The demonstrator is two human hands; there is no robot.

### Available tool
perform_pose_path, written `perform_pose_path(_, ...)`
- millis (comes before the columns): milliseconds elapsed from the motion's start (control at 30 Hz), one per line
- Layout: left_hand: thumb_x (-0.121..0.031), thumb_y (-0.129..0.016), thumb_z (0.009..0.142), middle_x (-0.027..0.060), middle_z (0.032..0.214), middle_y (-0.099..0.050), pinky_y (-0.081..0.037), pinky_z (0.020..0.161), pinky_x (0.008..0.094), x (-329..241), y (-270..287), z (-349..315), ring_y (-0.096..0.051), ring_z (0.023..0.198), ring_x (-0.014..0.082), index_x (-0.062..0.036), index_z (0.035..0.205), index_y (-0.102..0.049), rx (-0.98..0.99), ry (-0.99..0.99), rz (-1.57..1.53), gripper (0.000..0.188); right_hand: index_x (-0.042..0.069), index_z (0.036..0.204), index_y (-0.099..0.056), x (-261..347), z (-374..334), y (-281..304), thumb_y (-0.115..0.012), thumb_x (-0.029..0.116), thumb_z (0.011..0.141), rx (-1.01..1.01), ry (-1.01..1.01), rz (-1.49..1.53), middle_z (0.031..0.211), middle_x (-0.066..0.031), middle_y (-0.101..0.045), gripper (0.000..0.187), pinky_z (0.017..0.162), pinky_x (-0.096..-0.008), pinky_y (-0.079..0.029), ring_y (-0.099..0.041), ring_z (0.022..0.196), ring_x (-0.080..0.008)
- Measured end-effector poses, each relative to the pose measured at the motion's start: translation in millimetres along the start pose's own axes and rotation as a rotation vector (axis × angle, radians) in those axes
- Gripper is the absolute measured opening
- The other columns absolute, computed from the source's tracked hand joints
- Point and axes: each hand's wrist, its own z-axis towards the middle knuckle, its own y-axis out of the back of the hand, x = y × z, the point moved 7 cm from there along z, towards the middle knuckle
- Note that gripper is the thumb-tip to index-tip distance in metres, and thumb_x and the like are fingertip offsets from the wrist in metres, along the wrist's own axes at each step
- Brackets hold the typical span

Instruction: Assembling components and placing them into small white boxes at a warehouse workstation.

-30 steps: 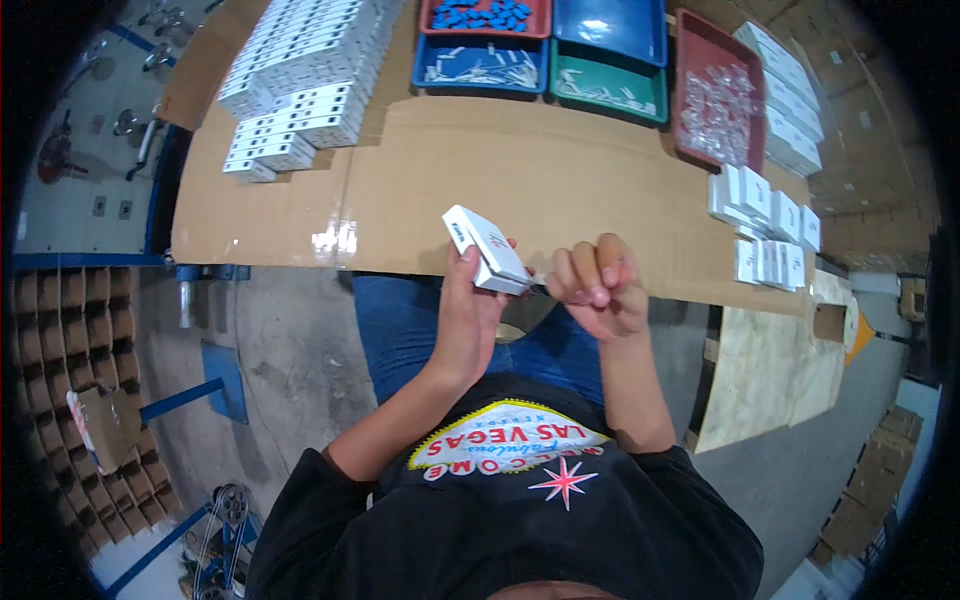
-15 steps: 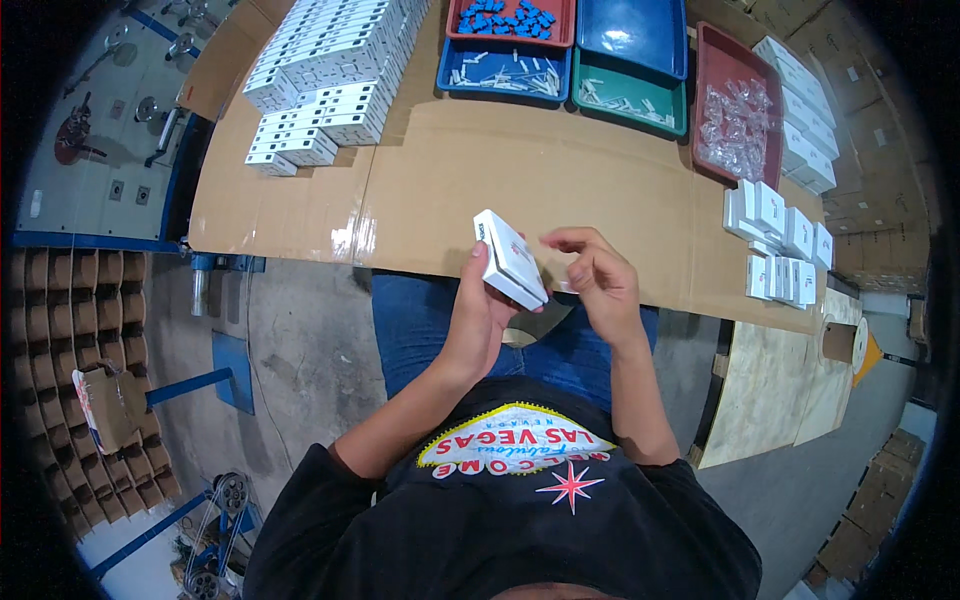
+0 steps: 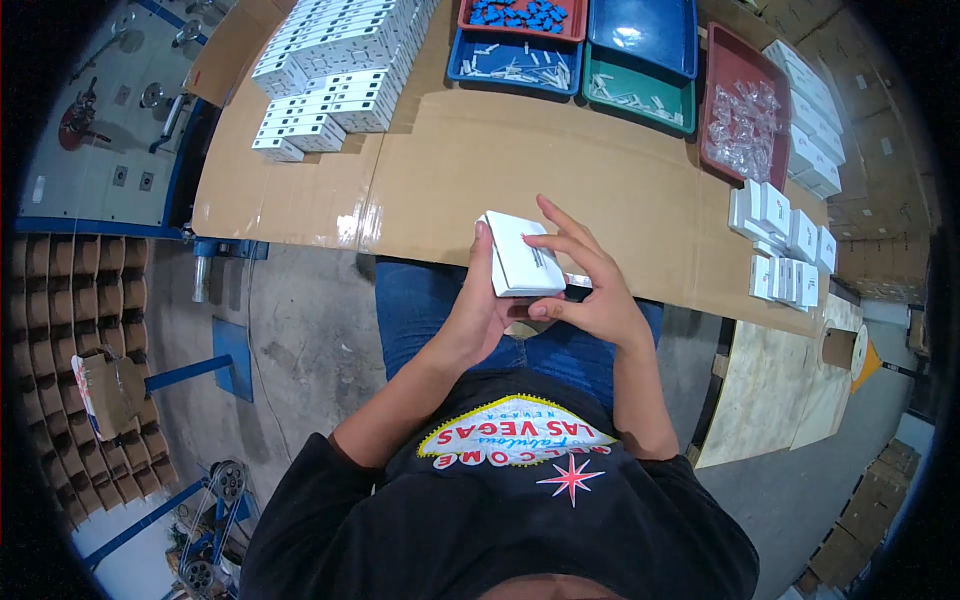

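A small flat white carton (image 3: 522, 262) with a little print on its top is held just past the table's near edge. My left hand (image 3: 478, 318) is closed around its left side, thumb along the edge and fingers hidden beneath. On the other side, my right hand (image 3: 598, 290) has its fingers on the carton's top and right side, thumb by the near right corner. A small pale, shiny piece (image 3: 577, 281) shows beside the right fingers; I cannot tell what it is.
Stacked white boxes (image 3: 335, 75) stand at the far left. Trays behind hold blue pieces (image 3: 520, 14), small white parts (image 3: 515, 68) and clear plastic bags (image 3: 742, 125). Smaller white cartons (image 3: 785, 240) sit at right on the cardboard-covered table (image 3: 440, 170).
The carton has turned so its top faces up more, and its lid edge looks more closed. My right hand has come in from beside it onto its top and right side.
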Motion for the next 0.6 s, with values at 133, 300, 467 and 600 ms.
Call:
perform_pose_path(133,-0.073,-0.020,0.104,0.0153,0.128,-0.064,-0.057,0.092,0.0401,5.5,-2.6,3.1,-0.068,0.114,0.0263,-0.0091,0.146,-0.044,0.021,0.019,-0.090,0.080,0.009,0.129,-0.067,-8.5,0.5,-2.4,-0.092,0.032,0.071,-0.003,-0.122,0.113,0.152,-0.0161,-0.054,0.066,0.113,-0.0413,-0.042,-0.055,0.136,-0.0312)
perform_pose_path(300,-0.070,-0.026,0.105,0.0139,0.135,-0.060,-0.054,0.099,0.0429,4.9,-4.3,3.5,-0.064,0.122,0.0289,-0.0120,0.148,-0.043,0.078,0.026,-0.248,0.074,0.009,0.131,-0.068,0.6,1.7,-8.1,-0.091,0.030,0.073,-0.059,-0.081,-0.030,0.142,-0.0151,-0.059,0.066,0.107,-0.0404,-0.048,-0.060,0.129,-0.0312)
perform_pose_path(467,-0.070,-0.027,0.105,0.0138,0.134,-0.061,-0.053,0.100,0.0429,7.5,3.5,4.6,-0.063,0.121,0.0290,-0.0138,0.149,-0.043,0.109,0.035,-0.339,0.073,0.011,0.136,-0.068,5.9,2.0,-7.3,-0.088,0.028,0.075,-0.080,0.051,-0.164,0.142,-0.0162,-0.059,0.066,0.104,-0.0405,-0.050,-0.061,0.127,-0.0330)
perform_pose_path(600,-0.069,-0.029,0.106,0.0141,0.133,-0.061,-0.054,0.094,0.0404,9.6,9.8,6.8,-0.064,0.120,0.0314,-0.0140,0.148,-0.045,0.135,0.059,-0.416,0.071,0.011,0.136,-0.069,2.9,3.5,-10.1,-0.087,0.029,0.076,-0.058,0.018,-0.147,0.144,-0.0173,-0.057,0.065,0.105,-0.0411,-0.049,-0.060,0.128,-0.0344)
